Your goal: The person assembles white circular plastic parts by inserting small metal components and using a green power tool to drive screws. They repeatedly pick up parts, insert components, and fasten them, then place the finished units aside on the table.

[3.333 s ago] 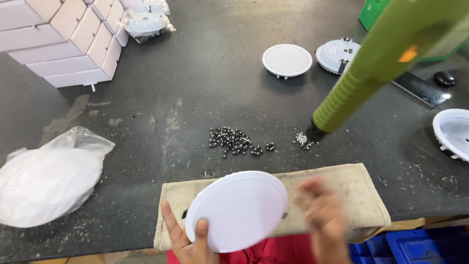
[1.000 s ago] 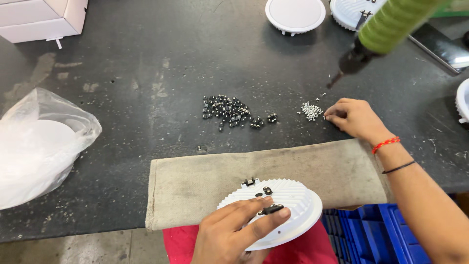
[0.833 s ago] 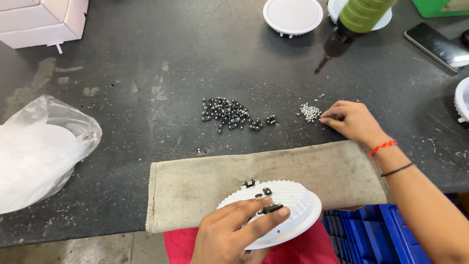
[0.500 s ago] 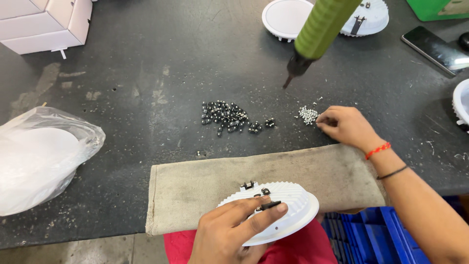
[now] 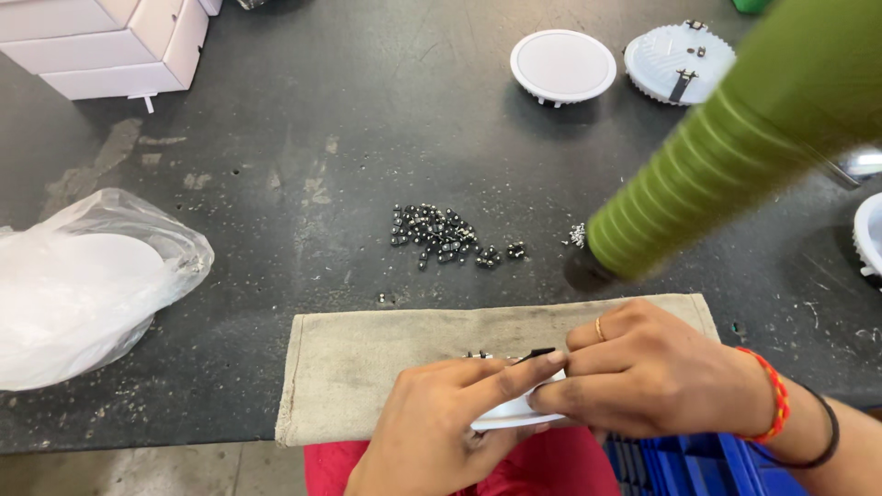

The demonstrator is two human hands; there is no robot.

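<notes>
Both hands met over the beige cloth [image 5: 367, 354] at the worktop's [image 5: 276, 138] near edge: the left hand [image 5: 432, 427] and right hand [image 5: 648, 381] each pinched the white round lamp part [image 5: 514, 413] between them. A blurred green tool [image 5: 735, 156] hung over the right side, hiding part of the dark surface. Small dark screws [image 5: 441, 234] lay beyond the cloth, a plastic bag [image 5: 87, 280] far left, white boxes [image 5: 110, 41] behind.
</notes>
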